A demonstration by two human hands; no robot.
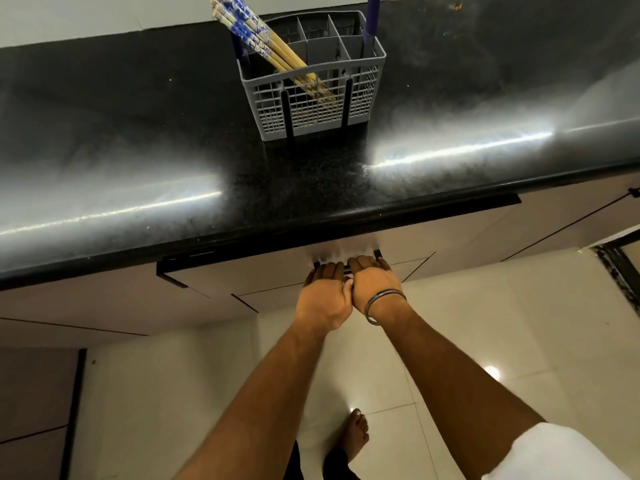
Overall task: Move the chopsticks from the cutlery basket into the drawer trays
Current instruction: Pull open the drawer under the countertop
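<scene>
Though leaning, chopsticks (273, 51) inside basket (311, 95)

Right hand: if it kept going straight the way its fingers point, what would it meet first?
The right hand points at the cabinet front under the countertop. Its fingertips already seem to be at the dark drawer handle, so it would meet that first. Depth is hard to judge.

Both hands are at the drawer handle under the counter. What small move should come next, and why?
Probably pull the drawer front outward. The left hand and right hand both have fingers hooked on its dark handle, and the drawer looks closed, so no trays show. The chopsticks stand in the cutlery basket on the countertop, and need an open drawer first.
</scene>
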